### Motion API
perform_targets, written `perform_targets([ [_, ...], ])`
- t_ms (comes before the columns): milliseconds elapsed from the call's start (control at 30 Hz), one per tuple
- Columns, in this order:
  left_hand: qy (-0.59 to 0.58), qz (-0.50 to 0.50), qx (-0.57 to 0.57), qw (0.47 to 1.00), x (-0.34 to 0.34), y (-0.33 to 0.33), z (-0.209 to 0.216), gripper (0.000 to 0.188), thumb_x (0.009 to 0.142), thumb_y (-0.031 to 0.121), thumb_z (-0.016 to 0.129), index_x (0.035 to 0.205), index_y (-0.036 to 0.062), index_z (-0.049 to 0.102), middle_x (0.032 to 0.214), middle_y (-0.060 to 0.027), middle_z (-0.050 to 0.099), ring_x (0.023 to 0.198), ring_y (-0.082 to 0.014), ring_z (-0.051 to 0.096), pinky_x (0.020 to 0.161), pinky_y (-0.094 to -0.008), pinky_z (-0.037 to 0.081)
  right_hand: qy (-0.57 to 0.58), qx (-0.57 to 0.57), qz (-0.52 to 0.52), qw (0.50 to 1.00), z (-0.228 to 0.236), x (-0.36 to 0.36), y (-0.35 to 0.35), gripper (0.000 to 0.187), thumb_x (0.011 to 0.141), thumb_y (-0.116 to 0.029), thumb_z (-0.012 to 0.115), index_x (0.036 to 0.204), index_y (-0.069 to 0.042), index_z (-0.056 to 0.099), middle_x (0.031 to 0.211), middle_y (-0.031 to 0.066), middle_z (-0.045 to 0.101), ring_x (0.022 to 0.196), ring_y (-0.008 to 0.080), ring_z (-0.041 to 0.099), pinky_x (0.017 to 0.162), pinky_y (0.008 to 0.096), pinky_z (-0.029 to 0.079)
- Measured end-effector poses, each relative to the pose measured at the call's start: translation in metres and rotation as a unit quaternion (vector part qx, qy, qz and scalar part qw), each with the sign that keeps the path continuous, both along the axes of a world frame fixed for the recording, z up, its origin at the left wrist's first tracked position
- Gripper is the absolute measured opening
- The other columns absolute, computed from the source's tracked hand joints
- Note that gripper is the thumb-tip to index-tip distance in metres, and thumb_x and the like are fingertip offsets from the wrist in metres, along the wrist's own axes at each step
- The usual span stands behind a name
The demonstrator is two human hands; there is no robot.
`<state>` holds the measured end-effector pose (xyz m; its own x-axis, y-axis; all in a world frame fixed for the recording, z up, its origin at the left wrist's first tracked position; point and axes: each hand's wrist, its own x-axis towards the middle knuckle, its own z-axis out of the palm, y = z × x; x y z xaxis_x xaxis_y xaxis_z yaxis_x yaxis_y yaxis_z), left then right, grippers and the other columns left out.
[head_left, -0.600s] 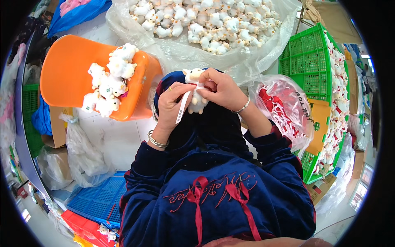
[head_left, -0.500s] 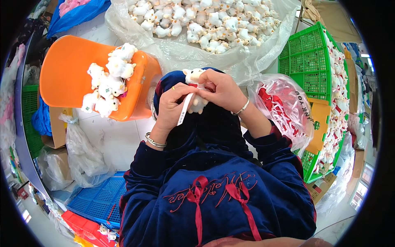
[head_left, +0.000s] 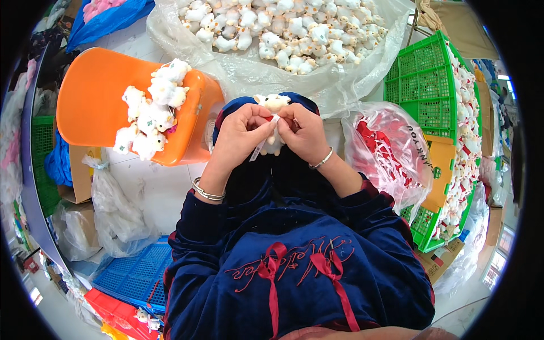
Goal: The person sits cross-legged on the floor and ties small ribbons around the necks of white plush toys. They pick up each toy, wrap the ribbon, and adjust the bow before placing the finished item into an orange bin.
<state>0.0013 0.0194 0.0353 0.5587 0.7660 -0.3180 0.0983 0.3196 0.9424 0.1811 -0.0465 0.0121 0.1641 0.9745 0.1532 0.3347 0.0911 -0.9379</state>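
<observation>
A small white plush animal lies face up on my lap, its head beyond my fingers and its lower body showing between my hands. My left hand is closed in a pinch on a red-and-white ribbon at the toy's neck. A white printed end of that ribbon hangs down beside the left thumb. From the other side my right hand pinches the ribbon at the same spot, its fingertips close to those of the left. Exactly how the ribbon crosses there is hidden by my fingers.
Several white plush toys sit on an orange chair at left. Ahead, a clear plastic sheet bears a big toy heap. At right are a bag of red ribbons and a green crate of ribboned toys.
My hands have drawn level and closer over the toy's neck. The right hand has lowered and turned its fingers inward; the ribbon's white end now hangs shorter below the left hand.
</observation>
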Motion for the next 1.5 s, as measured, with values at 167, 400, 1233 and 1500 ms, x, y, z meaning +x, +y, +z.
perform_targets([
  [167,0.029,0.001,0.054,0.998,0.007,0.001,-0.007,0.014,0.096,0.012,0.072,0.102,-0.0007,0.072,0.087,-0.0003,0.071,0.075,-0.0026,0.062,0.067,-0.0174,0.049,0.058,0.006,-0.003,0.998,-0.008,0.007,-0.001,0.008,0.093,-0.007,0.067,0.098,0.0,0.067,0.079,0.0032,0.063,0.066,0.0069,0.056,0.06,0.0254,0.046],
  [400,0.06,0.001,0.057,0.997,0.004,-0.003,-0.001,0.02,0.095,0.018,0.071,0.103,-0.0002,0.076,0.078,0.0002,0.069,0.067,-0.0042,0.06,0.059,-0.0205,0.047,0.089,-0.103,0.075,0.988,0.002,0.018,0.007,0.014,0.099,-0.013,0.065,0.1,0.0,0.067,0.08,0.0022,0.066,0.069,0.0065,0.057,0.063,0.0249,0.047],
  [1233,0.043,0.054,0.103,0.992,0.017,-0.01,-0.005,0.016,0.093,0.012,0.074,0.103,0.0,0.075,0.077,0.0027,0.062,0.068,-0.0039,0.054,0.062,-0.0205,0.045,0.129,-0.132,0.089,0.979,0.001,0.028,0.012,0.02,0.102,-0.018,0.064,0.099,0.001,0.071,0.082,-0.0006,0.068,0.074,0.0054,0.057,0.068,0.0242,0.049],
  [1500,0.041,0.119,0.207,0.97,0.03,-0.02,-0.015,0.012,0.091,0.007,0.075,0.099,-0.0008,0.077,0.072,0.0004,0.056,0.063,-0.0072,0.049,0.058,-0.0247,0.041,0.187,-0.128,0.056,0.972,-0.003,0.024,0.01,0.02,0.103,-0.018,0.063,0.097,0.001,0.07,0.081,-0.0025,0.066,0.074,0.0041,0.056,0.067,0.0226,0.048],
])
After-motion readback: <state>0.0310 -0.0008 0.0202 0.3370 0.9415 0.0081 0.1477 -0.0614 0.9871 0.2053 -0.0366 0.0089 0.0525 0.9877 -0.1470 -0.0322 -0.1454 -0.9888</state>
